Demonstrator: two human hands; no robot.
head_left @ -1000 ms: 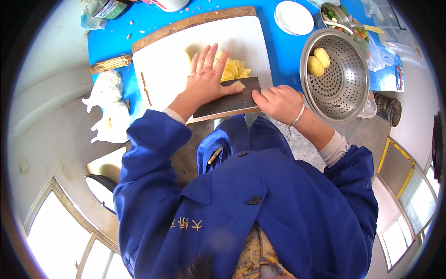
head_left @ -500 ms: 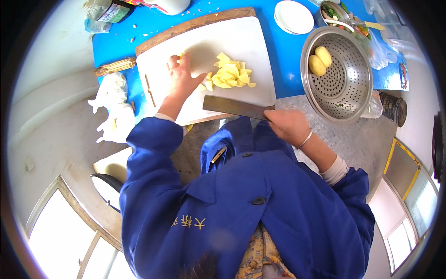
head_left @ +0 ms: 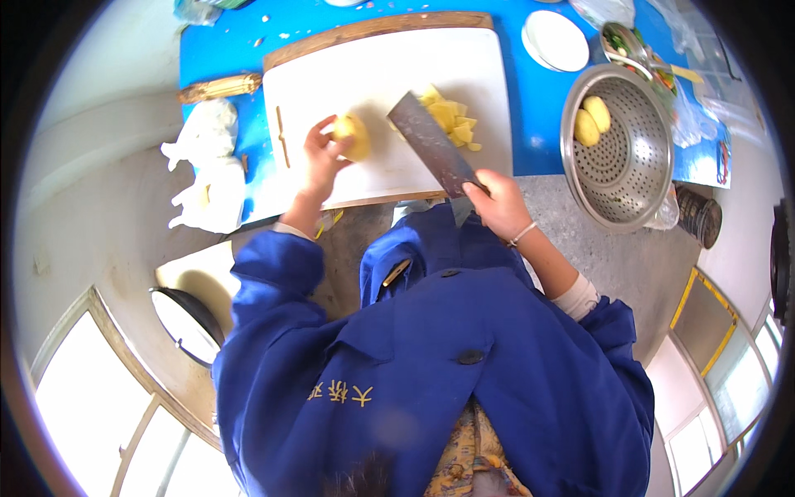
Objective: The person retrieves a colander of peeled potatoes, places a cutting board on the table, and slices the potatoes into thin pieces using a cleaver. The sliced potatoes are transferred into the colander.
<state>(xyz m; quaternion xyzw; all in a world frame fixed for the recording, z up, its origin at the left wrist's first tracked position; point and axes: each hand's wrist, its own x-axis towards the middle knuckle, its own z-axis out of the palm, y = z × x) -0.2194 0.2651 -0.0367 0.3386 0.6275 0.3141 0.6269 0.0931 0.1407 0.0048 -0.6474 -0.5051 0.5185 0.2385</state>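
My left hand (head_left: 319, 161) is over the left half of the white cutting board (head_left: 310, 79), its fingers curled against a blurred, peeled yellow potato (head_left: 352, 137). In my right hand (head_left: 500, 205) is the handle of a cleaver (head_left: 434, 142). Its broad dark blade slants up and left across the board, beside a heap of cut potato pieces (head_left: 454, 121). The blade hides part of that heap.
Two peeled potatoes (head_left: 593, 121) lie in a steel colander (head_left: 621, 199) at the right table edge. Behind it are white plates (head_left: 565, 41) and a bowl of chopped vegetables (head_left: 623, 37). Left of the board are bundled sticks (head_left: 219, 88) and white plastic bags (head_left: 211, 195).
The cleaver has swung from nearly level at the board's near edge to a steep slant beside the heap. My left hand now has a larger potato at its fingers. The whole view has shifted slightly.
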